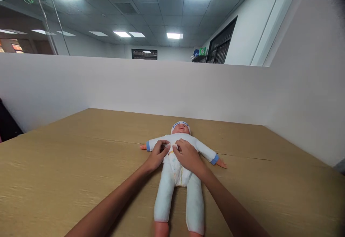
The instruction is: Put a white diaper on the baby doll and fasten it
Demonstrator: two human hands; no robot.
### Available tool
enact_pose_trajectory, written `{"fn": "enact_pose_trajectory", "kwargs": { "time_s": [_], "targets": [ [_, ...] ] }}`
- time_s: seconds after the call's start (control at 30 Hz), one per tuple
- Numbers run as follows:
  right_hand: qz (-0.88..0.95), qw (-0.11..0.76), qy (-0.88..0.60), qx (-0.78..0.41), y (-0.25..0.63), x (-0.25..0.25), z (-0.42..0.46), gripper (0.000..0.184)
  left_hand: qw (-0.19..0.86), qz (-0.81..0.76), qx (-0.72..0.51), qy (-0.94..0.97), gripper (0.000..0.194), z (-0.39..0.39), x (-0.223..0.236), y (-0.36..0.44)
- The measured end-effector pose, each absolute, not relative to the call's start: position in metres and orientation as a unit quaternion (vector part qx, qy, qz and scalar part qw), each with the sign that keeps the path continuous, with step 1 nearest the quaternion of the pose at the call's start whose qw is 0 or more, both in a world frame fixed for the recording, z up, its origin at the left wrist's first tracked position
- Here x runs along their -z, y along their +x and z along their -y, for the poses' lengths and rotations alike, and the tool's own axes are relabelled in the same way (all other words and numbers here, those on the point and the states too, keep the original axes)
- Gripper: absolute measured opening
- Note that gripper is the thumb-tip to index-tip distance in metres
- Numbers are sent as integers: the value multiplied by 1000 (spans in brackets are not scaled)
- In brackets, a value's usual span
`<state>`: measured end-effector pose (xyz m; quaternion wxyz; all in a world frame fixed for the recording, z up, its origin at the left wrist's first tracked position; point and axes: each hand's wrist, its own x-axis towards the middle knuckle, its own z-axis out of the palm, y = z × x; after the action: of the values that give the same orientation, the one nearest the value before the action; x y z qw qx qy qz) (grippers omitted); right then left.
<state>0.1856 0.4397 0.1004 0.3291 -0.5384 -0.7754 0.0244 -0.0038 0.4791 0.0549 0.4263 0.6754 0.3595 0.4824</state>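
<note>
A baby doll [182, 138] lies on its back, head away from me, arms spread and legs toward me. It wears a white top with blue cuffs, a white headband with lettering and pale leggings. Around its hips is a white diaper [180, 176] with a faint print and a yellow line. My left hand [158, 156] pinches the diaper's upper edge on the left of the belly. On the other side, my right hand [187, 154] has its fingers closed on the same edge. The fingertips partly cover the waistband.
The doll rests on a wide tan tabletop [81, 165] with thin seams across it. A pale partition wall [167, 89] stands behind the table and along its right side. A dark object [8, 122] is beyond the left edge.
</note>
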Motion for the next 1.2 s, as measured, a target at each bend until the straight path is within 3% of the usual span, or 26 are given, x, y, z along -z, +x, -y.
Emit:
{"fn": "enact_pose_trajectory", "kwargs": {
  "time_s": [0.2, 0.4, 0.6, 0.67, 0.83, 1.2],
  "targets": [
    [749, 387, -537, -36, 185, -95, -441, 24, 434, -357, -485, 671, 50, -487, -48, -1],
    [723, 464, -511, -45, 187, -105, -434, 21, 275, -427, -522, 685, 20, -472, -59, 3],
    [739, 507, -435, -83, 194, -126, -369, 28, 156, -421, -508, 735, 23, -397, -108, 2],
    [762, 488, -403, -139, 200, -121, -335, 26, 170, -379, -435, 799, 28, -367, -118, -3],
    [789, 347, -427, -274, 223, -89, -284, 7, 201, -297, -256, 898, 39, -335, -107, -21],
    [746, 317, -563, -164, 228, -77, -321, 23, 175, -436, -256, 845, 37, -363, -87, -9]
  ]
}}
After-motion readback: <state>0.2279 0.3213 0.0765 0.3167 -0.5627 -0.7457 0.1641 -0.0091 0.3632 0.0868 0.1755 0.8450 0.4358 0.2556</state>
